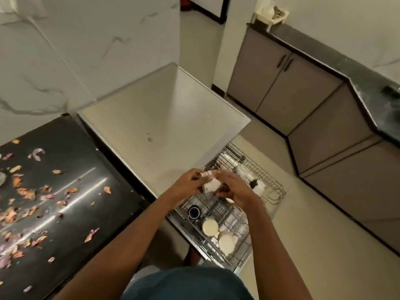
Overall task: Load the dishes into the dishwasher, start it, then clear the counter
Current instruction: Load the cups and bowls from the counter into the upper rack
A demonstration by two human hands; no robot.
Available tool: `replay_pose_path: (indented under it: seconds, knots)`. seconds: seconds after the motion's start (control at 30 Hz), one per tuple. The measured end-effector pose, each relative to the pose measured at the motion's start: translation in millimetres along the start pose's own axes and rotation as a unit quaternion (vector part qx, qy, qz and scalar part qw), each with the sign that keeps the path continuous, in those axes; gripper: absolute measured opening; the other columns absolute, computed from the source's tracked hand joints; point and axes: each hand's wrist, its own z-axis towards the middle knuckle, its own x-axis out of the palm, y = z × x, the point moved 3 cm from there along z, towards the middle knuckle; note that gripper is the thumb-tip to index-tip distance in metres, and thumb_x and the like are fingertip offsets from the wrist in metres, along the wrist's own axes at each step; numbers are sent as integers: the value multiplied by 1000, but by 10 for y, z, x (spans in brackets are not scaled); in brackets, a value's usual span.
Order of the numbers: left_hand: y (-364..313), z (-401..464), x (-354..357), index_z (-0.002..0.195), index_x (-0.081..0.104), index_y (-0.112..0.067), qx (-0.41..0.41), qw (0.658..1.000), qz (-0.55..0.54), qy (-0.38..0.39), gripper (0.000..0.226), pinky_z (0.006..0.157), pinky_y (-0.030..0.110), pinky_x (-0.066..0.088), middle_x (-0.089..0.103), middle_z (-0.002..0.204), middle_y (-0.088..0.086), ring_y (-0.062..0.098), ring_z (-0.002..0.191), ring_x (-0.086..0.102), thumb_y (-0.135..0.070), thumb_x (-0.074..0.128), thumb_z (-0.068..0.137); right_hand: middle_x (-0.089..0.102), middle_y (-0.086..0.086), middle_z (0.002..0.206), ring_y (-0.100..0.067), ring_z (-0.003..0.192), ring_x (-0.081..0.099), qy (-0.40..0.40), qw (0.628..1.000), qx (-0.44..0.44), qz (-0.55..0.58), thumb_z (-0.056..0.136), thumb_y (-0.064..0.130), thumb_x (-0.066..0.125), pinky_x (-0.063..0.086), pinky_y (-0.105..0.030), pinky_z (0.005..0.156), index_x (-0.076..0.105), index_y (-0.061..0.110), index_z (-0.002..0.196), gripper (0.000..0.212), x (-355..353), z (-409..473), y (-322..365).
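Together, both sets of fingers (195, 173) are curling round a white mug (211, 185), the left hand (187, 185) gripping its left side and the right hand (232, 188) cupping its right. The mug is hanging above the upper rack (273, 192), which is standing pulled out and carrying white cups (240, 169). Below, the lower rack (242, 252) is holding a dark cup (193, 211) and two pale bowls (210, 227). The dishwasher (151, 118) top is lying bare just beyond the hands. Left of it, a black table (71, 161) is lying strewn with onion peels (26, 193). Right of the racks, open floor (313, 224) is running to the cabinets (281, 83) under another dark table (346, 68).
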Motion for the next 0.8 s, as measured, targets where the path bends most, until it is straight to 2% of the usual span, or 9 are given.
replay_pose_path:
  seconds: [0.1,0.23,0.37,0.5,0.57,0.67,0.73,0.8]
  knots:
    - [62,193,198,128,59,-4,-35,997,-54,35,44,87,38,59,65,125,19,30,107,71,-15,74,88,75,-11,106,-23,88,69,10,1000,3,7,94,27,75,57,-32,74,73,15,121,30,-291,-33,-99]
    - [131,400,371,135,56,-3,-58,993,-79,60,56,90,35,57,62,132,19,31,115,67,-1,77,83,75,-11,108,-21,92,69,12,997,23,74,82,26,81,56,-30,77,69,6,124,47,-566,21,-279]
    - [209,570,519,134,59,-11,-68,994,19,87,60,94,34,57,62,133,11,25,117,66,2,79,80,74,-9,107,-18,87,66,8,998,22,63,82,24,86,55,-27,74,74,13,124,45,-796,141,-548]
    - [330,793,664,130,61,-17,-63,975,178,117,62,93,35,58,67,125,-1,15,114,66,4,81,75,75,-10,113,-23,96,70,-49,999,-12,5,75,19,93,57,-42,87,77,19,117,46,-994,218,-790]
    - [442,937,749,129,62,-15,-61,967,223,110,59,92,35,58,67,124,1,16,112,66,8,76,76,76,-5,112,-18,98,72,-88,995,-37,-35,73,14,94,60,-41,89,76,19,117,48,-1071,300,-959]
    - [676,1126,911,124,67,-19,-90,968,221,78,49,90,36,57,70,119,-1,16,106,68,9,69,83,74,4,115,-16,105,69,-148,983,-51,-99,69,17,96,58,-42,94,72,24,123,60,-1164,437,-1285]
    - [923,1256,1003,120,66,-25,-135,968,202,59,47,86,31,57,70,110,-6,10,99,68,8,67,86,70,9,117,-12,105,66,-175,975,-45,-127,69,19,96,56,-36,92,68,27,125,62,-1213,492,-1539]
    - [1228,1375,1045,118,67,-20,-178,961,209,32,43,88,38,57,71,110,2,19,102,68,7,65,84,68,11,114,-10,102,65,-199,971,-29,-131,68,21,96,55,-33,87,62,31,120,63,-1262,510,-1795]
